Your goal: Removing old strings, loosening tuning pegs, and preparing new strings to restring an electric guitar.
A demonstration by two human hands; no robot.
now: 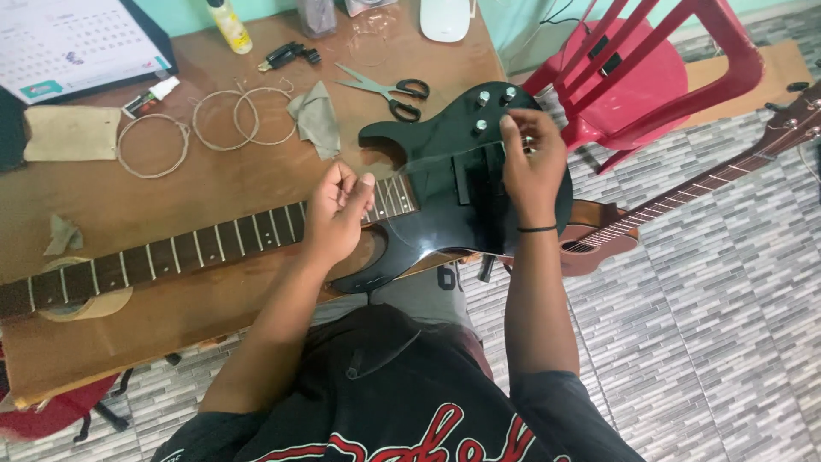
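A black electric guitar (445, 214) lies across the wooden table (214, 184), its body toward me and its fretted neck (171, 255) running left. My left hand (338, 214) hovers over the neck where it meets the body, fingers pinched on a thin string that is barely visible. My right hand (534, 167) rests on the guitar body by the bridge, fingers curled onto the hardware near the control knobs (494, 98). A black band circles that wrist.
Coiled guitar strings (214, 124), a grey cloth (316, 120), scissors (389, 88), a black tool (289, 56), a bottle (229, 26) and a calendar (73, 43) lie on the table. A red plastic chair (641, 77) and a second guitar (684, 197) stand at my right.
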